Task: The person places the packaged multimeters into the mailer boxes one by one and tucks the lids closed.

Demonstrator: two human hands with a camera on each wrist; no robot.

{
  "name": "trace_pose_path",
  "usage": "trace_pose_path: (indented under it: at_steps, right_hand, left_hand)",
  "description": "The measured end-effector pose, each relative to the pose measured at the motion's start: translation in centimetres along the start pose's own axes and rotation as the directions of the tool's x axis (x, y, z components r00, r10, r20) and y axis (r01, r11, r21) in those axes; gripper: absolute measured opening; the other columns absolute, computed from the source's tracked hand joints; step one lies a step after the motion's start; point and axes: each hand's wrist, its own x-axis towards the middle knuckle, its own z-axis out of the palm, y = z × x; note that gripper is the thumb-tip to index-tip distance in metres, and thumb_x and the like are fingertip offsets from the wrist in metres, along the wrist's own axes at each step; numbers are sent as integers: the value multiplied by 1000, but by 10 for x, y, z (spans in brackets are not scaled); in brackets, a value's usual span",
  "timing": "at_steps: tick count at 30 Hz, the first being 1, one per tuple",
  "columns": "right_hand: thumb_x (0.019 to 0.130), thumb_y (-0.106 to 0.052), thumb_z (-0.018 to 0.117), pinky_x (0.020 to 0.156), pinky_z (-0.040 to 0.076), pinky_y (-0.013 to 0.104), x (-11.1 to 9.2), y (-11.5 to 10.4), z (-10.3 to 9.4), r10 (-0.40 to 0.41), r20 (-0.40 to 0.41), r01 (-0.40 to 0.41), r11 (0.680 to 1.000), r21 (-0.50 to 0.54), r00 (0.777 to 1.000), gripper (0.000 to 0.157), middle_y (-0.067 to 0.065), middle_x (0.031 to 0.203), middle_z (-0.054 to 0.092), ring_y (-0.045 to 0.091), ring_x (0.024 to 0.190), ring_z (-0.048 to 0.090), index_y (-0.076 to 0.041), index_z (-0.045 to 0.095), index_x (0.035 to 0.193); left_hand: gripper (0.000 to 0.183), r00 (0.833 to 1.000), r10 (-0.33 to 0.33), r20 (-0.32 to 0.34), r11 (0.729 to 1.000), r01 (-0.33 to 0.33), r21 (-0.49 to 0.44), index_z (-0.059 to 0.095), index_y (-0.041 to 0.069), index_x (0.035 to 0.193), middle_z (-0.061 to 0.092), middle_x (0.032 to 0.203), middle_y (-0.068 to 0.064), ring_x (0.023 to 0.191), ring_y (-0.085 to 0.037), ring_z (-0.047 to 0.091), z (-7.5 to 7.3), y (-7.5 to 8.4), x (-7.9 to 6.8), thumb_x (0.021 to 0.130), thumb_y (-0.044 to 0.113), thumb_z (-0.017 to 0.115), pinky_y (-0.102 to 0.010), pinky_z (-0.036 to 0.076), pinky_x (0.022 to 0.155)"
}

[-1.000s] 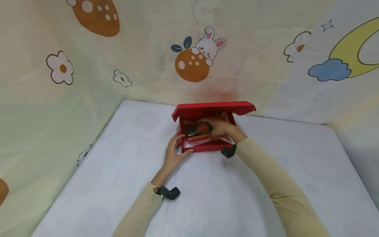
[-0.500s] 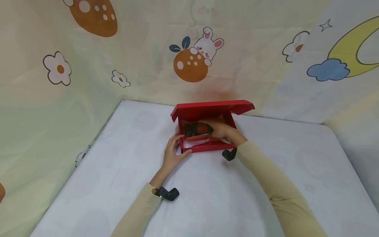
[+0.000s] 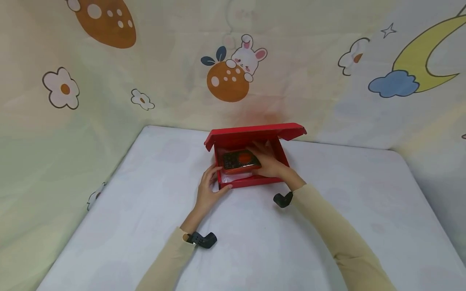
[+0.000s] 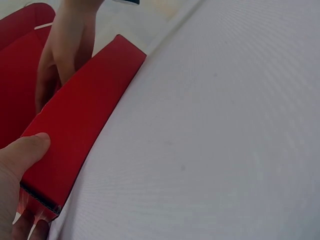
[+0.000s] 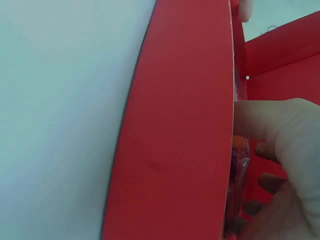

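A red cardboard box [image 3: 262, 181] stands with its lid raised at the back. Inside, toward its left, lies a multimeter [image 3: 234, 161], black-faced with an orange dial and orange edge. Glossy clear plastic [image 5: 242, 172] shows against it. My left hand [image 3: 207, 194] holds the box's front left corner, thumb [image 4: 35, 150] on the front wall and fingers round the side. My right hand [image 3: 270, 163] is inside the box at the multimeter's right end. Its fingers are spread, and they show apart from the plastic in the right wrist view; the thumb tip is hidden behind the front wall.
The box sits near the back edge of a white table [image 3: 284, 242]. Directly behind hangs a cream cloth backdrop [image 3: 174, 60] printed with flowers, a rabbit and a moon. The raised lid [image 3: 255, 131] overhangs the box's rear part.
My right hand has shifted slightly toward the front, and its fingers have spread and come into view behind the multimeter's right end. The left hand keeps its hold on the box.
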Motion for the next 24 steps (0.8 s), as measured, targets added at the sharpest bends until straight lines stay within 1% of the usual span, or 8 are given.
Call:
trace_pose_path:
  at_steps: [5,8,10,12,13,15,19,24]
  right_hand:
    - [79,-8,76,114,13,66,-10,0,1,-9,-45,16,988,151,999,85,21,160,10,46,146,1,-1,31,150]
    - [80,-7,74,112,18,67,-17,3,3,-5,-60,19,973,231,998,79,24,159,10,49,144,-4,0,35,148]
    - [81,-7,73,110,24,67,-21,5,5,-11,-78,33,959,282,997,74,27,157,15,50,144,-1,0,38,146]
    - [81,-8,72,108,30,66,-25,9,6,-25,-105,58,943,328,994,69,28,154,21,48,144,7,1,42,143]
    - [82,-7,71,106,32,65,-27,10,6,-36,-120,76,932,353,992,66,29,153,24,46,143,12,1,44,141]
    - [84,-6,70,106,33,65,-33,10,5,-50,-148,106,909,402,988,60,29,151,27,45,143,15,2,46,138]
    - [86,-4,69,104,37,64,-48,11,3,-8,-180,99,859,502,984,55,26,152,27,42,142,20,1,47,137]
    - [87,-4,68,104,36,64,-64,19,4,49,-223,86,825,559,974,54,24,155,26,39,140,24,0,49,137]
  left_hand:
    - [65,1000,-8,5,1000,8,28,51,12,137,35,154,-10,131,-30,45,-2,1,1,80,17,81,-47,46,103]
    - [65,1000,-22,11,999,21,30,51,12,137,35,154,-10,131,-31,46,-1,1,0,80,16,81,-47,46,103]
    - [65,1000,-24,13,999,24,23,51,12,138,34,154,-11,132,-31,45,-1,1,-1,80,15,81,-47,45,104]
    - [64,1000,-12,2,1000,12,9,51,12,137,35,154,-10,132,-31,45,0,1,-3,80,15,81,-48,46,103]
    - [65,1000,-9,-5,1000,9,0,51,10,138,36,153,-13,132,-33,45,-1,6,-3,80,13,81,-50,45,103]
    - [68,1000,20,-20,1000,-20,-8,48,2,138,38,150,-19,131,-38,45,-4,17,-5,79,8,81,-54,46,101]
    - [74,998,47,-30,999,-48,-24,40,-11,139,42,144,-30,130,-46,44,-9,38,-6,77,-1,79,-60,44,98]
    - [77,999,37,-11,999,-37,-38,36,-11,141,41,145,-29,133,-45,43,-8,38,-6,79,1,79,-59,42,101]
